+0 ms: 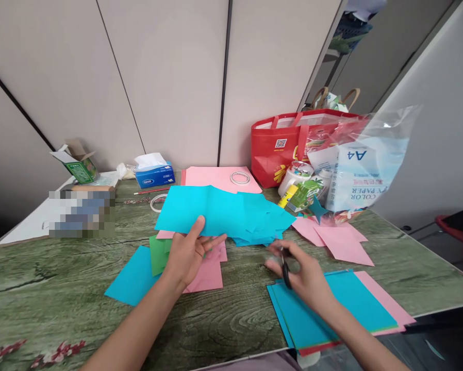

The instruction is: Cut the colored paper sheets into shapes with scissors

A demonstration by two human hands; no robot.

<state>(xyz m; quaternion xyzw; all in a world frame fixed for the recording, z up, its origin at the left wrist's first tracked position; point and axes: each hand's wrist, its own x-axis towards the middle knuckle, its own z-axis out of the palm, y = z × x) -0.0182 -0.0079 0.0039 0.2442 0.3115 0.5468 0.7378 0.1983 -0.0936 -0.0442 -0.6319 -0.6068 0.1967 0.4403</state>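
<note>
My left hand (188, 253) grips the lower edge of a bright blue sheet of paper (193, 208), thumb on top and the other fingers partly beneath it. To the right, this sheet meets a heap of blue paper pieces (260, 219). Black-handled scissors (285, 268) are in my right hand (303, 273), which is slightly blurred; their blades are hard to make out. Under my left hand lie pink paper pieces (206, 275), a green piece (159, 257) and another blue piece (133, 278). Below my right forearm is a stack of coloured sheets (355, 301), blue uppermost.
Along the back stand a tissue box (156, 176), pink sheets (212, 176) bearing a tape roll (240, 178), and a red bag (268, 154). A plastic paper packet (355, 175), glue stick (288, 196) and pink pieces (343, 245) are at right. An open green box (80, 170) stands far left.
</note>
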